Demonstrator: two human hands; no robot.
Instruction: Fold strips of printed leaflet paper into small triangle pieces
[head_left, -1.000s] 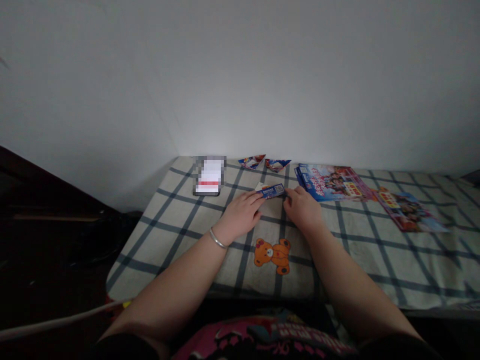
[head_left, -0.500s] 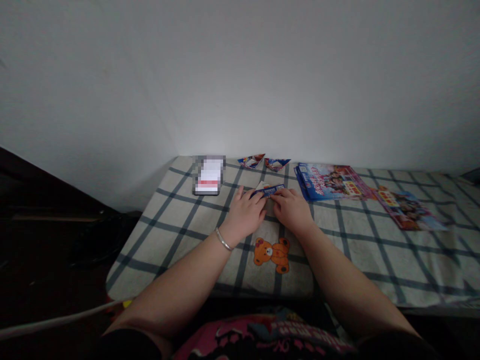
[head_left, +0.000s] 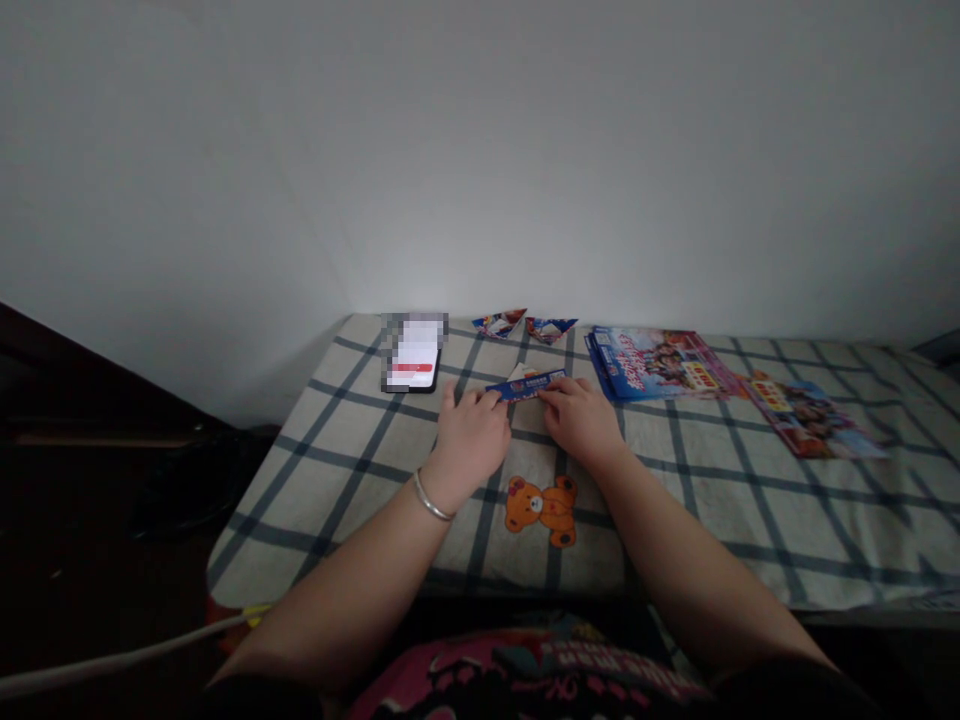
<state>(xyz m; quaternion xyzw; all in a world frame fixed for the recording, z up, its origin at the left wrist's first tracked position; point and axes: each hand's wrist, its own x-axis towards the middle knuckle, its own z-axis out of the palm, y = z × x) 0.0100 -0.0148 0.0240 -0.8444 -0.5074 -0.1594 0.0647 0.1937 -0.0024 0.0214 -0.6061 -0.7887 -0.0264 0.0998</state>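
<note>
On the tablecloth point(head_left: 330, 490) we list, relative to the paper strip point(head_left: 529, 384): phone point(head_left: 416, 352), left and behind; two folded papers point(head_left: 500, 324), side by side behind; flyer stack point(head_left: 660, 362), right; another flyer point(head_left: 817, 415), farther right; bear figure point(head_left: 541, 508), before it.

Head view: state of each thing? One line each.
Blue paper strip, touched by left hand and right hand
Two small papers, both folded
Flyer stack, unfolded, edges uneven
Single flyer, flat, unfolded
Phone, screen lit
Bracelet, worn
Tablecloth, spread, wrinkled at right
</note>
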